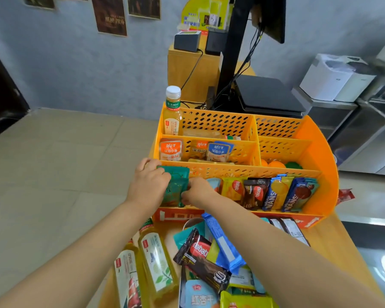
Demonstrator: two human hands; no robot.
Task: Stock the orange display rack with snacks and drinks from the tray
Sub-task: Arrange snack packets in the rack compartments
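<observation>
The orange display rack (316,138) stands on a wooden counter. At the left end of its front row, my left hand (148,183) and my right hand (198,190) both hold green snack packets (176,187). To their right the front row holds wafer packs (256,192) and blue biscuit packs (298,192). The middle row has fish-snack pouches (171,150). A tea bottle (173,112) stands upright in the back left compartment. Near me lie loose snacks, among them a dark wafer bar (200,258), and tea bottles lying flat (158,261). The tray beneath them is hidden.
Behind the rack stand a black monitor stand (231,52) with cables and a black base (267,94). White appliances (333,78) sit on a steel counter at right. The tiled floor (65,163) lies to the left of the counter.
</observation>
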